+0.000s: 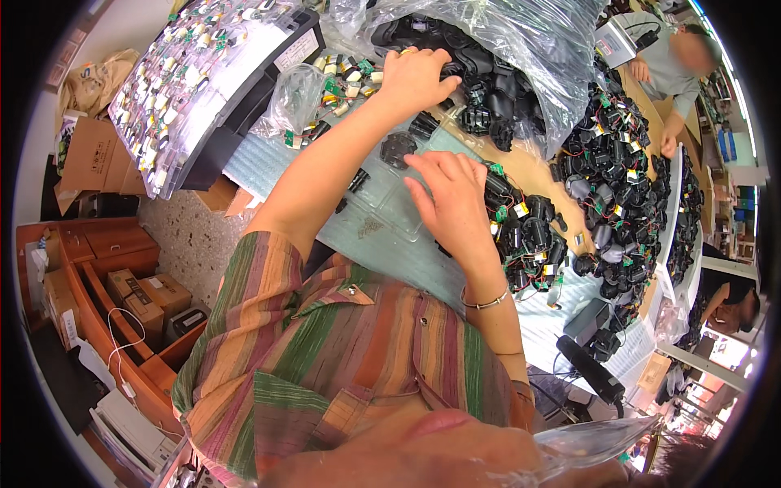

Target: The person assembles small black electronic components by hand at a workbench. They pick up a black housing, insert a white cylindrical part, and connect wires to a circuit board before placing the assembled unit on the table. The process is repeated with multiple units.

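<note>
Left hand is hovering beside the black parts, can't tell if it's gripping; they're probably sitting by its fingers for easy grabbing. Right hand is hanging wide, seemingly unloaded, dark piece lying just beside its fingertips.

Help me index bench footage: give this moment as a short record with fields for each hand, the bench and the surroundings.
Left hand: extended at the black plastic parts; grip unclear
Right hand: thumb and fingers apart, above the clear tray, near a dark rounded part
Bench, left of centre: pale pieces with green boards
Bench, right: wired black parts in a heap
Covering: clear plastic bag, partly over the black plastic parts
Far left: black-edged tray bearing many small pieces
Far right: co-worker's hand
</note>
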Action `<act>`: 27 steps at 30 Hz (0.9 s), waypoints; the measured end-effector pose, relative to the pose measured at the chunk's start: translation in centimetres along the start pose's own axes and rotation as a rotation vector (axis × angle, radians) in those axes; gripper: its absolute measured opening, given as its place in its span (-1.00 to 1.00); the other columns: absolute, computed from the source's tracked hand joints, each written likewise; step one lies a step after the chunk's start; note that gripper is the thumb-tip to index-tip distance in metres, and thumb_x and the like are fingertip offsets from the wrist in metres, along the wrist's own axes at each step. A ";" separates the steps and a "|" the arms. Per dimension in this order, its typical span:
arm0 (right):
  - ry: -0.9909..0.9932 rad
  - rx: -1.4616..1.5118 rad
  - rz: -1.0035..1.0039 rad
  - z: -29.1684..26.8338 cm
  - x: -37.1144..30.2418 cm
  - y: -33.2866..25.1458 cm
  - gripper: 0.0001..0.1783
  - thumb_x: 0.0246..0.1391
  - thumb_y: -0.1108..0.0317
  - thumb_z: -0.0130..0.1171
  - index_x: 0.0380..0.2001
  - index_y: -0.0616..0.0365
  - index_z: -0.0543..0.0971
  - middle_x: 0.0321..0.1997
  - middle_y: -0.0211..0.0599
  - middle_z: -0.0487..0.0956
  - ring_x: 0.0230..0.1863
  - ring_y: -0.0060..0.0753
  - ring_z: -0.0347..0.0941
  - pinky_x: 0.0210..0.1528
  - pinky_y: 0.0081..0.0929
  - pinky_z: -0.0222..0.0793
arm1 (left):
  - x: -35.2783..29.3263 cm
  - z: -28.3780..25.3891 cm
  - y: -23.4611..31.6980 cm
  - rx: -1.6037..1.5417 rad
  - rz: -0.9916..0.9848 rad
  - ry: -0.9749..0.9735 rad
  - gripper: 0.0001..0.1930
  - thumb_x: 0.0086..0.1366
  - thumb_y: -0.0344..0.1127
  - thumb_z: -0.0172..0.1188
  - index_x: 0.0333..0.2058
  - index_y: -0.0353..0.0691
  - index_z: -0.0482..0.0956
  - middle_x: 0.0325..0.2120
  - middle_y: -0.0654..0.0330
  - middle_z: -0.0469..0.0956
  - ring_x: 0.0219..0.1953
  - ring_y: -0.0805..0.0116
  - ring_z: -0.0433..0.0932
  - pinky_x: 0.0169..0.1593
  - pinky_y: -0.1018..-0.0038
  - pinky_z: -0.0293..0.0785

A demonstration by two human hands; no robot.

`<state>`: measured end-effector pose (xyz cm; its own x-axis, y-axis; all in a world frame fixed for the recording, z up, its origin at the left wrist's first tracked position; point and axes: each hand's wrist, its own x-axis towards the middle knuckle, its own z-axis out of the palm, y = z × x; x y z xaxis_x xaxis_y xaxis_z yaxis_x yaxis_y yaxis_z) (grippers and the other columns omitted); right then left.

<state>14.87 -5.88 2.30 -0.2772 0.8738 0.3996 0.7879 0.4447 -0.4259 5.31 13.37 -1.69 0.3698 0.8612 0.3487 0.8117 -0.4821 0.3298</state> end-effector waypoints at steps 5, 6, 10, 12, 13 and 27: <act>0.021 0.001 0.057 -0.8 -1.3 0.6 -0.68 0.08 0.33 0.30 -0.07 0.06 0.60 -0.14 -0.34 0.54 -0.08 -0.24 0.44 0.11 -0.21 0.20 | 0.4 -0.6 -1.5 -0.359 -0.214 0.002 -0.51 0.12 0.04 0.27 -0.07 -0.16 0.64 -0.23 0.10 0.70 -0.17 0.14 0.67 -0.02 0.28 0.54; 0.027 0.010 0.078 -0.8 -1.4 0.7 -0.67 0.08 0.34 0.30 -0.05 0.07 0.59 -0.13 -0.31 0.54 -0.07 -0.20 0.44 0.11 -0.20 0.22 | 0.0 -0.4 -2.0 -0.424 -0.221 0.030 -0.52 0.11 0.02 0.27 -0.08 -0.18 0.64 -0.24 0.10 0.71 -0.18 0.17 0.69 -0.04 0.33 0.56; 0.094 0.152 0.207 -0.4 -1.1 1.1 -0.54 0.08 0.40 0.30 0.09 0.12 0.52 0.00 -0.13 0.48 -0.06 -0.10 0.47 0.06 -0.18 0.35 | -2.1 -0.8 -2.3 -0.764 -0.254 0.082 -0.64 0.20 -0.17 0.34 -0.08 -0.22 0.62 -0.20 0.22 0.67 -0.11 0.42 0.60 0.03 0.45 0.48; 0.132 0.264 0.279 -0.1 -0.4 1.2 -0.43 0.07 0.43 0.30 0.18 0.13 0.44 0.10 -0.04 0.41 -0.08 -0.09 0.50 0.02 -0.21 0.43 | -3.6 -1.9 -1.3 -0.929 -0.262 0.048 -0.68 0.26 -0.24 0.31 -0.06 -0.23 0.59 -0.17 0.24 0.65 -0.09 0.45 0.57 0.06 0.46 0.46; 0.141 0.316 0.306 -0.3 0.3 1.0 -0.38 0.07 0.45 0.30 0.23 0.12 0.40 0.15 -0.01 0.36 -0.10 -0.10 0.51 -0.01 -0.23 0.47 | -4.2 -2.3 -1.0 -1.010 -0.268 0.031 -0.70 0.29 -0.27 0.30 -0.05 -0.24 0.58 -0.16 0.25 0.63 -0.08 0.47 0.55 0.07 0.46 0.44; 0.153 0.148 0.280 2.5 1.6 2.7 -0.81 0.09 0.47 0.28 -0.24 0.20 0.50 -0.01 -0.13 0.41 -0.09 0.02 0.51 -0.12 -0.17 0.49 | -9.4 -2.9 -1.4 -1.632 -0.560 -0.058 -0.79 0.43 -0.30 0.16 -0.04 -0.23 0.50 -0.13 0.22 0.59 -0.15 0.38 0.61 -0.03 0.36 0.60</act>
<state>15.20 -2.82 -0.22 0.0329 0.9313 0.3629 0.7305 0.2254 -0.6447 -0.61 5.48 -2.85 0.2691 0.9546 -0.1278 -0.4091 0.2334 0.8821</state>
